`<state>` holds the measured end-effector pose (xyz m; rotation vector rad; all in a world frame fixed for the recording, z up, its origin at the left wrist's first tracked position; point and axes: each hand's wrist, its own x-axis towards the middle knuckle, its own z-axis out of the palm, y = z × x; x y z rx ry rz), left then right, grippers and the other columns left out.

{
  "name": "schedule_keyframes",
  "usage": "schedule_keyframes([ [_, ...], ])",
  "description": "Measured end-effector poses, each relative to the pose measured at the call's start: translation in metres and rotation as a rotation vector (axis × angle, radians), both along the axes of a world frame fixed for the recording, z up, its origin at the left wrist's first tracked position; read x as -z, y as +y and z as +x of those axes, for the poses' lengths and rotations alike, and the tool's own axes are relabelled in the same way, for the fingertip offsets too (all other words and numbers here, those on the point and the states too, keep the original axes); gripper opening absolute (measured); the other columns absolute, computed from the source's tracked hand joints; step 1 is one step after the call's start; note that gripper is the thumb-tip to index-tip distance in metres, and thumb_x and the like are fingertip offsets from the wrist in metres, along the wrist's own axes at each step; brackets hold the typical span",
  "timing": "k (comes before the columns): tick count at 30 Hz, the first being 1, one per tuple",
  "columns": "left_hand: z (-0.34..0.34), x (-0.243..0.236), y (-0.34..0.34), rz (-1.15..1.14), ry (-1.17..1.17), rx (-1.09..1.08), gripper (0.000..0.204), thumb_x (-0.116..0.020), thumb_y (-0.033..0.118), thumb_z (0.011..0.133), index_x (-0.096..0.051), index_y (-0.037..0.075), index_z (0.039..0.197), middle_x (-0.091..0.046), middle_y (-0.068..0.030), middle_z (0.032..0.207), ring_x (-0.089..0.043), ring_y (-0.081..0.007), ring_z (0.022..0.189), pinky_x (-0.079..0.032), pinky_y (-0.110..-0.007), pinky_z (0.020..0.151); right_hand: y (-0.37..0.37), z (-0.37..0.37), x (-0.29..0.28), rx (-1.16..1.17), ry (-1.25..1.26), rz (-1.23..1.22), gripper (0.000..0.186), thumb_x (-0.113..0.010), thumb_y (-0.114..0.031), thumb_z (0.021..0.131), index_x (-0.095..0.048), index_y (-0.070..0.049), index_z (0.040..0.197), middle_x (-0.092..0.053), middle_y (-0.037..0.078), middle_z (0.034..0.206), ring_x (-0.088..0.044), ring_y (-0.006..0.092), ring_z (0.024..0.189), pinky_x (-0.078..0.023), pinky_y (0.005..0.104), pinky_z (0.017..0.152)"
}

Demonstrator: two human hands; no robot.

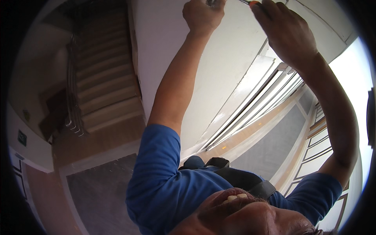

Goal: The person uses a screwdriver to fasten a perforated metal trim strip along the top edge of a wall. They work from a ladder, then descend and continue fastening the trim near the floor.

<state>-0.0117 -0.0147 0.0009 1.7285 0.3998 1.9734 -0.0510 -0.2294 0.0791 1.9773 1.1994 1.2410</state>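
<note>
The right hand [290, 35] is closed around the orange-ended handle of a thin tool [253, 3] at the top edge, its metal shaft pointing toward the left hand [204, 16], which curls by a small dark thing [211, 3]; whether it pinches that, I cannot tell. The tool looks light and stiff, probably best gripped by its handle. Behind the 2 hands spreads a white surface [231, 58]; stairs [105, 78] lie farther left.
</note>
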Motion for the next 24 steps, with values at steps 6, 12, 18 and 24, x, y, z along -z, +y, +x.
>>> schedule_keyframes([
  [6,-0.002,-0.007,-0.003,0.08,-0.027,-0.065,0.049,-0.072,0.031,0.093,-0.066,-0.003,0.128,-0.078,-0.0147,0.095,-0.075,-0.0179,0.076,-0.058,-0.029,0.07,-0.014,-0.009,-0.043,-0.191,1.025,0.438,0.028,-0.059,-0.021,0.103,-0.061,0.0,0.12,-0.066,0.014,0.086,-0.066,0.0209,0.08,-0.056,0.0267,0.06],
  [12,-0.003,-0.001,-0.003,0.102,-0.035,-0.048,0.05,-0.073,0.03,0.093,-0.065,-0.004,0.129,-0.077,-0.0169,0.099,-0.076,-0.0189,0.082,-0.058,-0.03,0.073,-0.018,0.012,-0.008,-0.281,0.154,0.098,0.023,-0.053,-0.009,0.102,-0.06,0.004,0.12,-0.065,0.017,0.113,-0.068,0.0224,0.085,-0.058,0.0345,0.074],
  [18,0.007,0.005,-0.002,-0.01,0.096,-0.02,0.05,-0.072,0.03,0.093,-0.065,-0.004,0.13,-0.077,-0.0167,0.099,-0.076,-0.0208,0.08,-0.059,-0.032,0.074,0.0,0.009,-0.025,-0.196,0.706,0.384,0.023,-0.06,-0.023,0.103,-0.066,-0.001,0.106,-0.065,0.01,0.078,-0.066,0.016,0.072,-0.057,0.0319,0.069],
  [24,0.007,0.004,0.001,0.099,-0.013,-0.044,0.051,-0.072,0.029,0.093,-0.064,-0.004,0.13,-0.078,-0.0159,0.092,-0.075,-0.019,0.073,-0.058,-0.031,0.07,-0.008,0.023,-0.011,-0.276,0.43,0.265,0.022,-0.057,-0.01,0.1,-0.061,-0.002,0.121,-0.064,0.013,0.104,-0.063,0.0182,0.089,-0.055,0.0322,0.076],
])
